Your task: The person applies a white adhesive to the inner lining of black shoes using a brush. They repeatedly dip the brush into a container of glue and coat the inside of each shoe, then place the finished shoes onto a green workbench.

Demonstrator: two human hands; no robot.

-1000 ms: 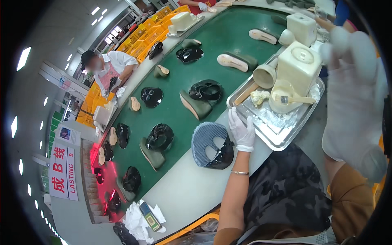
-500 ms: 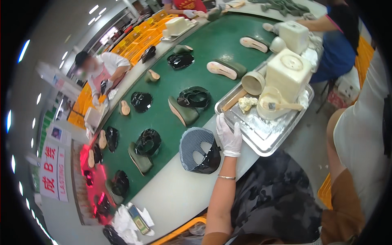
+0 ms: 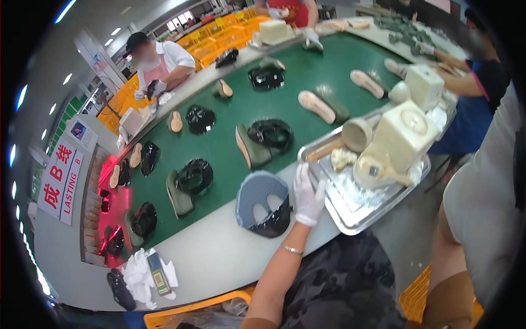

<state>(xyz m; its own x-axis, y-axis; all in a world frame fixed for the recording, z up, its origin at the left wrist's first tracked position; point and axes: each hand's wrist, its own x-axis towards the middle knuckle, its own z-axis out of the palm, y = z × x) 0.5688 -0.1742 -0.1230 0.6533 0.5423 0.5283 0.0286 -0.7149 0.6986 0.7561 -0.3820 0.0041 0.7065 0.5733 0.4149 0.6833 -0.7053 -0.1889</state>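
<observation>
My left hand point(image 3: 308, 198), in a white glove, lies with fingers spread at the near left edge of a metal tray point(image 3: 350, 222), holding nothing. Just left of it, a shiny black shoe upper with blue-grey mesh lining point(image 3: 255, 200) rests on the pale table edge. On the tray stand a cream box-shaped container point(image 3: 408, 129), a cup lying on its side point(image 3: 357, 135), a tub point(image 3: 372, 171) with a brush across it, and a crumpled lump point(image 3: 343, 159). My right hand point(image 3: 485, 170), white-gloved, is raised close at the right edge; its fingers are out of sight.
Green lasts with black uppers point(image 3: 271, 135) and pale-soled lasts point(image 3: 316, 107) are spread over the green belt point(image 3: 230, 120). White cloths and a phone-like object point(image 3: 159, 274) lie near left. An orange crate point(image 3: 197, 310) is below the table. Co-workers stand across and at right.
The view has turned, so the belt and tray sit differently in the picture. My left hand stays by the tray's edge, and my right hand stays raised.
</observation>
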